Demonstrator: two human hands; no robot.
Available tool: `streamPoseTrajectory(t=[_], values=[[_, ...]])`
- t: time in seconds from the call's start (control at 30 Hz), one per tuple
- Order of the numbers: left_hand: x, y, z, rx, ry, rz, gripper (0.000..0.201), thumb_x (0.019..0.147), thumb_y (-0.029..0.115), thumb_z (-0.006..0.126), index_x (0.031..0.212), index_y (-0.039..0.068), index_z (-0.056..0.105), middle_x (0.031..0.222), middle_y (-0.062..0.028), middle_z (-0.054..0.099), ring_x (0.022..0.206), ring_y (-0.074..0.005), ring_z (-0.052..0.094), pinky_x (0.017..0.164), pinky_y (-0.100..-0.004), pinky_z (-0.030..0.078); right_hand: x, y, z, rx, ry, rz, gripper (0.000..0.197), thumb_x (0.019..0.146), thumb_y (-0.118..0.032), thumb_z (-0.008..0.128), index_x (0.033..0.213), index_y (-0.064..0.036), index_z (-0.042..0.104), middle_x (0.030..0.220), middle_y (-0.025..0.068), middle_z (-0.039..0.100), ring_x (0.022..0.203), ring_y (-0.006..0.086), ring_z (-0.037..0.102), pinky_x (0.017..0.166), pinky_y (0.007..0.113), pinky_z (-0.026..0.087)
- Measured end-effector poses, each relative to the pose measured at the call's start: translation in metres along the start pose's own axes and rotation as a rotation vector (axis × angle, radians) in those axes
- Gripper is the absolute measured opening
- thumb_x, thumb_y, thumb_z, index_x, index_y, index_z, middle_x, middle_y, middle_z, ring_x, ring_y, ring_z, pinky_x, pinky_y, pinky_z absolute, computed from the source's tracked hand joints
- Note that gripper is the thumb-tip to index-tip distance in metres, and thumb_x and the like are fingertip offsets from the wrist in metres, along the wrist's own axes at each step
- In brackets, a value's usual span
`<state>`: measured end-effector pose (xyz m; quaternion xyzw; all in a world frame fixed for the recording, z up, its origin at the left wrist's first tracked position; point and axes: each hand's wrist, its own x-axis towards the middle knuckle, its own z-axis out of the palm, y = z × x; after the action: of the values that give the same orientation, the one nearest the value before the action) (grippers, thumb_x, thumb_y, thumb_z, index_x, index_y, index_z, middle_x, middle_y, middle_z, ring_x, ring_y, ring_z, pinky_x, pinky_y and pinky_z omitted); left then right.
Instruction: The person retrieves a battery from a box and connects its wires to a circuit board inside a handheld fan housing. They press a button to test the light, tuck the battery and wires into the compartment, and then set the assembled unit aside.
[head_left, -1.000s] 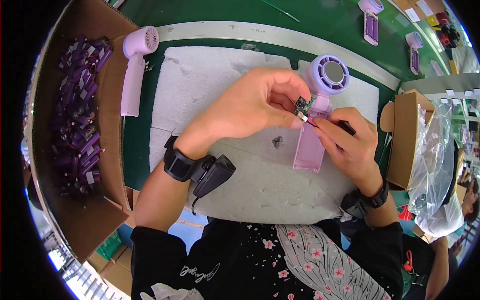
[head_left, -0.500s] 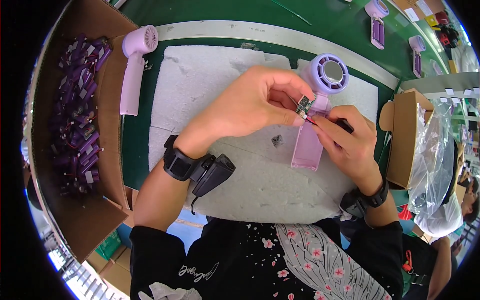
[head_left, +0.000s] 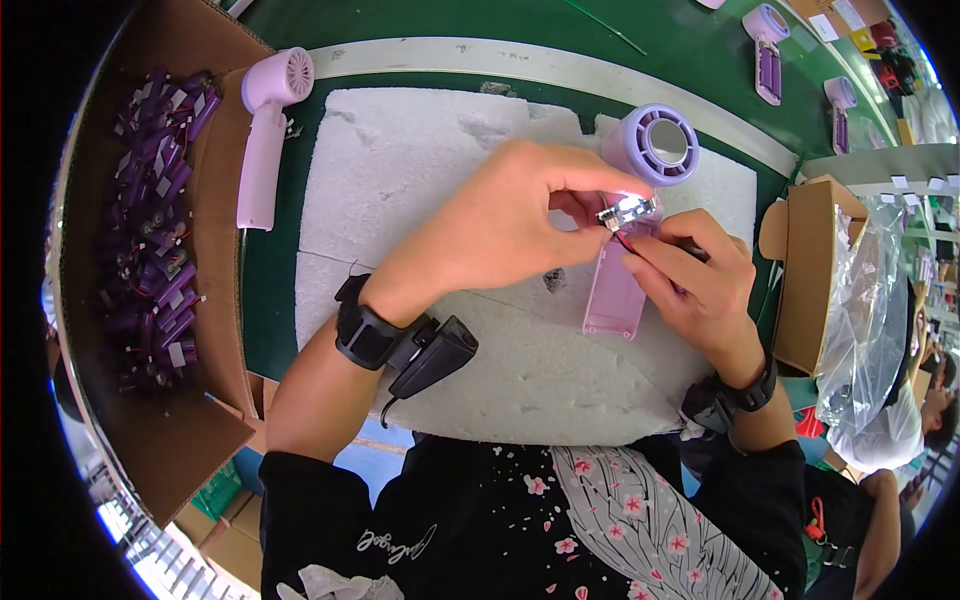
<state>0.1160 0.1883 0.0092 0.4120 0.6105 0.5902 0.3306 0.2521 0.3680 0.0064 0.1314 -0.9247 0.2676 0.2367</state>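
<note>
My left hand [head_left: 515, 215] pinches a small circuit board [head_left: 627, 212] between thumb and fingertips, its face shining brightly. Short red and black wires [head_left: 624, 240] hang by the board's lower edge. Beside them my right hand [head_left: 695, 285] is closed around a thin dark tool [head_left: 690, 248], mostly hidden by the fingers. Beneath both hands lies an open pink handle shell [head_left: 612, 300] of a handheld fan. Its round lilac fan head [head_left: 660, 145] points away from me, and the hands cover part of the neck.
A white foam pad [head_left: 400, 180] lies under the work. At left, a cardboard box [head_left: 215, 250] holds many purple battery packs [head_left: 160, 220], with another pink fan [head_left: 262, 150] by its edge. At right stands a cardboard box [head_left: 805, 275] with clear plastic. More fans [head_left: 768, 70] lie on the green surface.
My left hand has shifted slightly right and tilted the circuit board, which now reflects light. My right hand has barely moved. The far fans have slid a little toward the right.
</note>
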Motion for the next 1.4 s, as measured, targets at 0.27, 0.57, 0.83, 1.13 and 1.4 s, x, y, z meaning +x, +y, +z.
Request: streamPoseTrajectory(t=[0.27,0.57,0.83,1.13,1.4], values=[[0.000,0.005,0.008,0.246,0.009,0.078,0.040,0.077,-0.009,0.065,0.115,0.004,0.069,0.104,-0.0094,0.070,0.081,-0.0160,0.066,0.079,-0.0287,0.056,0.001,-0.009,0.006,0.130,0.102,0.266,0.028,0.075,0.001,0.075,0.100,-0.0031,0.063,0.090,0.0083,0.062,0.060,0.0150,0.062,0.052,0.027,0.049],[0.001,-0.004,0.010,0.218,0.079,0.101,0.035,0.074,-0.008,0.068,0.108,0.002,0.070,0.098,-0.0113,0.071,0.084,-0.0177,0.069,0.075,-0.0290,0.057,0.004,-0.013,0.005,0.151,0.096,0.367,0.035,0.072,-0.001,0.079,0.102,-0.0038,0.062,0.095,0.0081,0.065,0.061,0.0167,0.065,0.053,0.027,0.054],[0.000,-0.010,0.012,0.289,0.159,0.204,0.028,0.073,-0.006,0.070,0.100,0.002,0.074,0.091,-0.0113,0.071,0.078,-0.0204,0.070,0.069,-0.0278,0.057,0.004,-0.007,0.003,0.043,0.096,0.272,0.040,0.070,-0.001,0.081,0.108,-0.0045,0.069,0.094,0.0071,0.065,0.064,0.0129,0.064,0.054,0.024,0.051],[0.001,-0.010,0.014,0.378,0.188,0.265,0.028,0.073,-0.004,0.070,0.099,0.005,0.075,0.086,-0.0114,0.070,0.072,-0.0218,0.069,0.063,-0.0281,0.054,0.003,-0.004,0.004,0.010,0.115,0.228,0.040,0.068,-0.003,0.083,0.107,-0.0075,0.074,0.090,0.0072,0.065,0.062,0.0127,0.064,0.053,0.024,0.052],[0.000,-0.012,0.013,0.374,0.174,0.236,0.028,0.074,-0.003,0.069,0.099,0.005,0.075,0.085,-0.0101,0.070,0.072,-0.0198,0.068,0.064,-0.0274,0.053,0.005,-0.006,0.005,0.047,0.121,0.272,0.037,0.069,-0.004,0.083,0.105,-0.0064,0.074,0.087,0.0073,0.065,0.061,0.0122,0.063,0.053,0.023,0.050]])
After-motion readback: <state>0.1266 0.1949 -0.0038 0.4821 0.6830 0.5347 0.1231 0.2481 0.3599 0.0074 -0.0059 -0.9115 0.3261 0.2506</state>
